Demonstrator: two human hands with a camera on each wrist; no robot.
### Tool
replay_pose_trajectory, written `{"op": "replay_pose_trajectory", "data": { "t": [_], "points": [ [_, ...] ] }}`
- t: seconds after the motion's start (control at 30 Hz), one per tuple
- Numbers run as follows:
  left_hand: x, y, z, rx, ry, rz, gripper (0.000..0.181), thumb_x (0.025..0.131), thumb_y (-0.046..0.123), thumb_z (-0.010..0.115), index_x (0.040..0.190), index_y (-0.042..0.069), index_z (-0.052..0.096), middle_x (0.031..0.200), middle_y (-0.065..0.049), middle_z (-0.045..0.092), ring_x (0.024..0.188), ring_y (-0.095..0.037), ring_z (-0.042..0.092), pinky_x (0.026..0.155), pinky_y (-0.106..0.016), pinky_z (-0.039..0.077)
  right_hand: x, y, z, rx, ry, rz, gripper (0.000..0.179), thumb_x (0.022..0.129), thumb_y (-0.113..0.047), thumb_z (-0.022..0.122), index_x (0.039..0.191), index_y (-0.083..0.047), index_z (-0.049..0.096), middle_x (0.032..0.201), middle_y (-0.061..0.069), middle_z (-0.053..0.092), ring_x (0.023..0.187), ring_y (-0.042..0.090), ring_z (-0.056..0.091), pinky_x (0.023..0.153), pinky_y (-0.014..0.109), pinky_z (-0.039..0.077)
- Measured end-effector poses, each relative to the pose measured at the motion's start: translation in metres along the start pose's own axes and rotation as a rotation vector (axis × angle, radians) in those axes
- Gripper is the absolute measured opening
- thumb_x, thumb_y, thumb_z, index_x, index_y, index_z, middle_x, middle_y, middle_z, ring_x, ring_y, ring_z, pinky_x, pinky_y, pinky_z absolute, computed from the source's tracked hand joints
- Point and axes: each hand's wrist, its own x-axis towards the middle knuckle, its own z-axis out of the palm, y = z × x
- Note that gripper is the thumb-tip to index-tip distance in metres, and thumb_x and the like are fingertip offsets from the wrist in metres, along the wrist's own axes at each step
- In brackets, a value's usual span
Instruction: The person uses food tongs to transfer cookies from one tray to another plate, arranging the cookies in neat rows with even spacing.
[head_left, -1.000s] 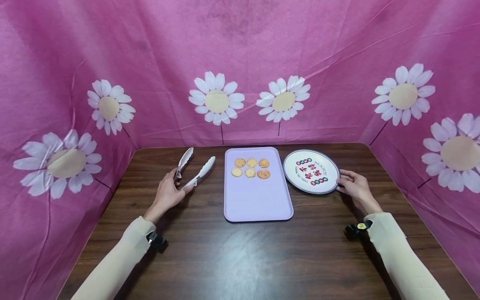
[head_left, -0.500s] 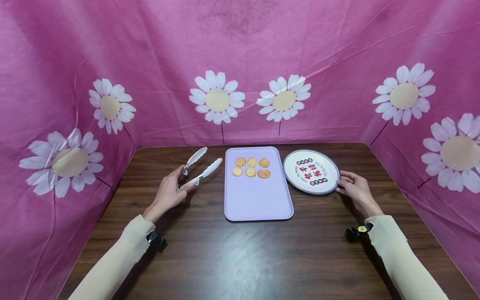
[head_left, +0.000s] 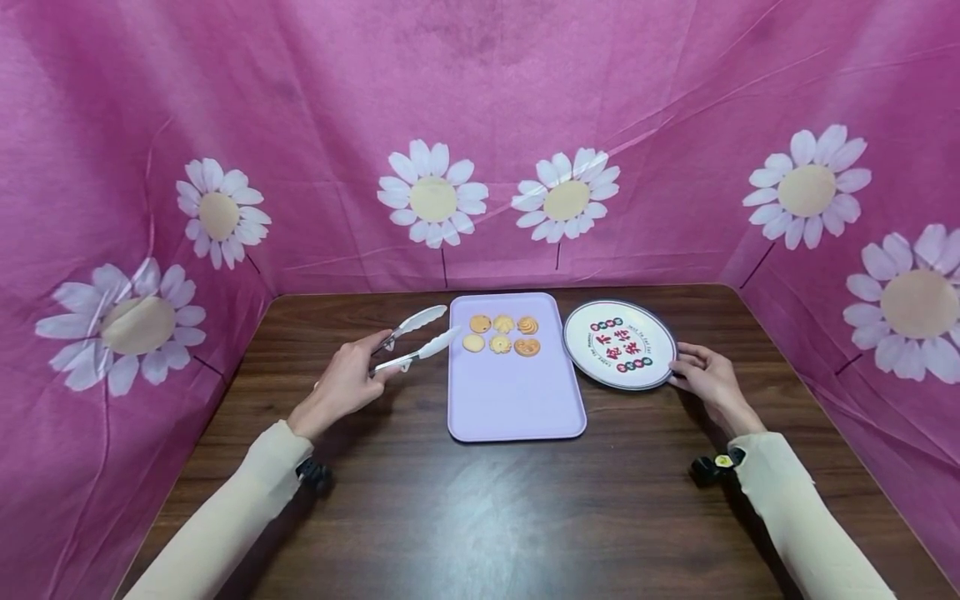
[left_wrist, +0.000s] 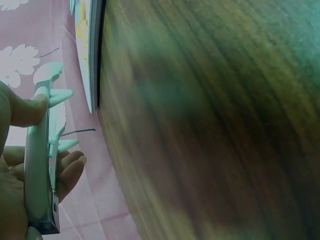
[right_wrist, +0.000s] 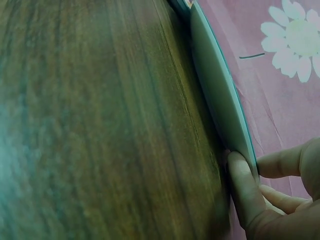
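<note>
My left hand (head_left: 345,382) grips a pair of tongs (head_left: 429,348) with white scalloped tips, their two arms spread apart. The tips point right and reach the left edge of a lilac tray (head_left: 517,400); nothing lies between them. In the left wrist view the thumb presses one arm of the tongs (left_wrist: 37,165) and fingers curl behind the other. On the tray's far half sit several cookies (head_left: 501,344) in two rows. At the right, my right hand (head_left: 708,382) pinches the rim of a white plate (head_left: 592,354) with red lettering, thumb underneath in the right wrist view.
The dark wooden table (head_left: 480,517) stretches in front of the tray. A pink cloth (head_left: 487,75) with large daisies hangs behind and at both sides. The plate's left rim is close against or over the tray's right edge.
My left hand has moved right with the tongs, whose tips have swung toward the tray. The plate has shifted very slightly left with my right hand. The cookies have stayed put.
</note>
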Motion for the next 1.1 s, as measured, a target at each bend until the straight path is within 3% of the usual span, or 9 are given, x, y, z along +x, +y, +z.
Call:
{"op": "replay_pose_trajectory", "data": {
  "t": [0.17, 0.43, 0.7, 1.1],
  "points": [
    [0.003, 0.006, -0.001, 0.045, -0.015, 0.057, 0.064, 0.088, 0.02, 0.081, 0.143, -0.005, 0.058, 0.128, -0.022, 0.069, 0.111, -0.038, 0.071, 0.094, -0.055, 0.058, 0.0, 0.001, 0.0, -0.042, 0.002, -0.008, 0.067, 0.103, -0.003, 0.058, 0.158, 0.013, 0.024, 0.089, -0.027, 0.066, 0.082, -0.011, 0.064, 0.074, 0.013, 0.059],
    [0.011, 0.02, 0.001, 0.078, -0.068, 0.099, 0.065, 0.089, 0.022, 0.081, 0.143, -0.006, 0.057, 0.124, -0.018, 0.069, 0.101, -0.033, 0.07, 0.088, -0.051, 0.058, -0.001, 0.001, 0.0, -0.071, 0.016, -0.01, 0.065, 0.103, -0.004, 0.058, 0.158, 0.012, 0.026, 0.087, -0.029, 0.066, 0.081, -0.011, 0.064, 0.074, 0.013, 0.059],
    [0.017, 0.03, 0.007, 0.14, -0.14, 0.078, 0.063, 0.091, 0.026, 0.079, 0.142, -0.003, 0.058, 0.125, -0.017, 0.07, 0.106, -0.033, 0.072, 0.087, -0.051, 0.06, -0.002, 0.002, 0.003, -0.084, 0.022, -0.023, 0.064, 0.103, -0.003, 0.056, 0.157, 0.013, 0.027, 0.087, -0.029, 0.065, 0.083, -0.011, 0.064, 0.076, 0.014, 0.059],
    [0.023, 0.033, 0.012, 0.192, -0.179, 0.066, 0.053, 0.091, 0.028, 0.078, 0.134, 0.0, 0.065, 0.108, -0.014, 0.071, 0.081, -0.024, 0.064, 0.069, -0.045, 0.056, -0.006, 0.002, 0.004, -0.093, 0.033, -0.033, 0.063, 0.103, -0.003, 0.057, 0.157, 0.013, 0.028, 0.087, -0.029, 0.065, 0.083, -0.012, 0.064, 0.076, 0.013, 0.059]
  ]
}}
